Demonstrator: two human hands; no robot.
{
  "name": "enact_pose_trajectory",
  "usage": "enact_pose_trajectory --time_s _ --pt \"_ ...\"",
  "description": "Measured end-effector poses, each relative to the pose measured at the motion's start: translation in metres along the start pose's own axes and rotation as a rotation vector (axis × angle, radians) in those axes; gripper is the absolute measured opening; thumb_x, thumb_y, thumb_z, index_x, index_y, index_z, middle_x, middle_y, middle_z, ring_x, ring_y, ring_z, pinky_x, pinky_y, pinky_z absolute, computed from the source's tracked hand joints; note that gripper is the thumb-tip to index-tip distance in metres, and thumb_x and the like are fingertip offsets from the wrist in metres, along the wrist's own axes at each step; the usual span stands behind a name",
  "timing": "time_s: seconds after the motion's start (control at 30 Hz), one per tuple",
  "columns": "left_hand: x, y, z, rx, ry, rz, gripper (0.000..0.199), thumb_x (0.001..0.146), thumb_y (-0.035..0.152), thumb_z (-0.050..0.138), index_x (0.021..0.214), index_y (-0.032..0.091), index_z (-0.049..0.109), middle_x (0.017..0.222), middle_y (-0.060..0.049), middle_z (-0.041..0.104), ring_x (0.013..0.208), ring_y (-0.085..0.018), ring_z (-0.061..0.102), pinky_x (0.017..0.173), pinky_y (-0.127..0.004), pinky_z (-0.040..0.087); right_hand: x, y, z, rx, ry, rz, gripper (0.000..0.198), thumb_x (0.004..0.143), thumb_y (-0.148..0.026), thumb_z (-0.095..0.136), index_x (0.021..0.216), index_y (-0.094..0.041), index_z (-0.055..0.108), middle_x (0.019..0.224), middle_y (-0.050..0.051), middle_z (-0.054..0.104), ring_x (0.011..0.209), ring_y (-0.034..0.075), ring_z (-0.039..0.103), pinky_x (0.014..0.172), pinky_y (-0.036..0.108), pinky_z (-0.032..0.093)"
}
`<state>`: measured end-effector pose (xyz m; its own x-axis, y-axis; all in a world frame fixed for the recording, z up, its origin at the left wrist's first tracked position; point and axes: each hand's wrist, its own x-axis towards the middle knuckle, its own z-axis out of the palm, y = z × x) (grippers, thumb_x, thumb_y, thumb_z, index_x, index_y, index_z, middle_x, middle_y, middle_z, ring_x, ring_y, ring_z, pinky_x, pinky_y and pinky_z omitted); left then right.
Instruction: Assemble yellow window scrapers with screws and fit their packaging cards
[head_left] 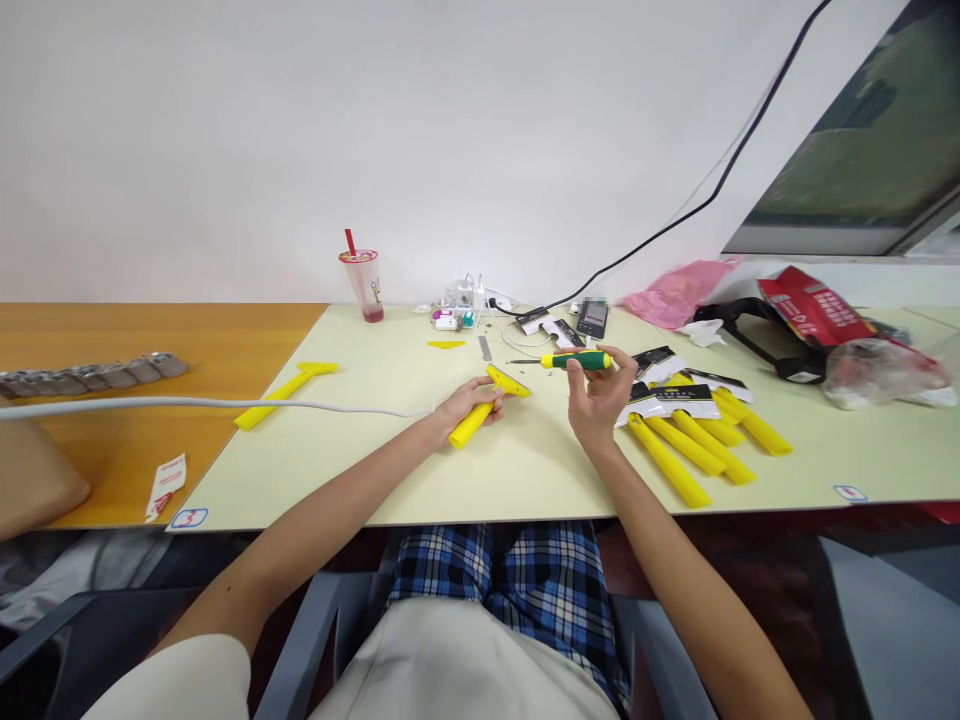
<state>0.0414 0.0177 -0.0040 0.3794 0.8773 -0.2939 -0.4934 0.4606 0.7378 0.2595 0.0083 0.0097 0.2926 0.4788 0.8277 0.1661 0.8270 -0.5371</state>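
The left hand (469,404) is closed around a yellow scraper (469,428), and it holds this scraper above the bench (420,480), in front of the person's body. The scraper has a smooth, thick handle of bright yellow colour, which is tilted down to the left, and a wide flat head with a dark edge along it. The right hand (604,392) grips with its fingers a screwdriver (576,360), whose handle is yellow and dark green. Its thin metal shaft points to the left, and the tip is near the scraper's head; I cannot tell if they touch.

Behind the scraper lie a grey metal strip (484,348) and a flat yellow piece (446,345). Another yellow scraper (281,397) lies alone at the left side of the bench.

To the right there is a pile of yellow scrapers (679,460) with black-and-white cards (684,400); the print on the cards is too small for reading. A sticker (189,518) at the left front corner shows a handwritten mark which looks like "3". The mark on the right sticker (850,493) is not clear. The red bag (817,308) carries white writing, also not readable. The clear cup (366,285) has a small printed figure and a red straw.
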Motion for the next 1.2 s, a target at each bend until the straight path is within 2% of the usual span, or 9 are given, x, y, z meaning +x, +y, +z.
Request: enact_pose_trajectory --time_s 0.07,0.2,0.27,0.5,0.73,1.2 --pt "-0.0016 -0.0007 0.0010 0.061 0.002 -0.009 0.045 0.086 0.002 0.088 0.119 0.018 0.064 0.108 -0.012 0.080 0.067 -0.010 0.067 0.072 -0.028 0.063 -0.0011 0.0022 -0.0009 -0.012 -0.026 0.012 0.040 0.106 -0.041 0.078 0.135 -0.031 0.052 0.114 0.007 0.080 0.106 0.027 0.085 0.096 0.046 0.069" --pt "-0.0016 -0.0017 0.0003 0.159 0.000 -0.014 0.053 0.084 0.007 0.093 0.124 0.020 0.062 0.087 -0.003 0.075 0.065 -0.013 0.069 0.074 -0.031 0.063 -0.0023 0.0057 -0.0035 -0.048 -0.062 0.011 0.041 0.106 -0.042 0.078 0.138 -0.030 0.054 0.114 0.007 0.080 0.107 0.026 0.085 0.097 0.046 0.069" --pt "-0.0013 -0.0019 -0.0003 0.177 -0.012 -0.008 0.054 0.083 0.008 0.094 0.124 0.020 0.061 0.083 -0.001 0.073 0.066 -0.013 0.069 0.074 -0.031 0.063 -0.0024 0.0063 -0.0046 -0.074 -0.073 -0.001 0.039 0.107 -0.040 0.077 0.138 -0.030 0.056 0.114 0.006 0.080 0.107 0.026 0.084 0.096 0.045 0.069" --pt "-0.0051 -0.0007 0.0028 0.194 -0.023 -0.008 0.049 0.085 0.007 0.092 0.119 0.021 0.060 0.079 -0.001 0.071 0.066 -0.013 0.067 0.073 -0.031 0.062 -0.0033 0.0066 -0.0045 -0.085 -0.107 -0.008 0.038 0.107 -0.038 0.077 0.138 -0.029 0.058 0.113 0.007 0.081 0.106 0.026 0.083 0.094 0.043 0.069" --pt "-0.0093 0.0006 0.0059 0.204 -0.033 0.002 0.049 0.082 0.008 0.093 0.118 0.021 0.061 0.085 -0.003 0.074 0.067 -0.013 0.067 0.073 -0.032 0.062 -0.0047 0.0098 -0.0054 -0.088 -0.134 0.010 0.040 0.106 -0.039 0.078 0.139 -0.029 0.058 0.114 0.007 0.082 0.105 0.026 0.083 0.093 0.043 0.067" --pt "-0.0058 0.0007 0.0023 0.230 -0.046 -0.013 0.046 0.089 0.005 0.087 0.122 0.020 0.058 0.079 -0.001 0.070 0.066 -0.014 0.068 0.072 -0.030 0.063 -0.0060 0.0078 -0.0035 -0.129 -0.134 0.014 0.041 0.105 -0.043 0.079 0.135 -0.025 0.056 0.112 0.008 0.081 0.104 0.026 0.083 0.090 0.043 0.067"
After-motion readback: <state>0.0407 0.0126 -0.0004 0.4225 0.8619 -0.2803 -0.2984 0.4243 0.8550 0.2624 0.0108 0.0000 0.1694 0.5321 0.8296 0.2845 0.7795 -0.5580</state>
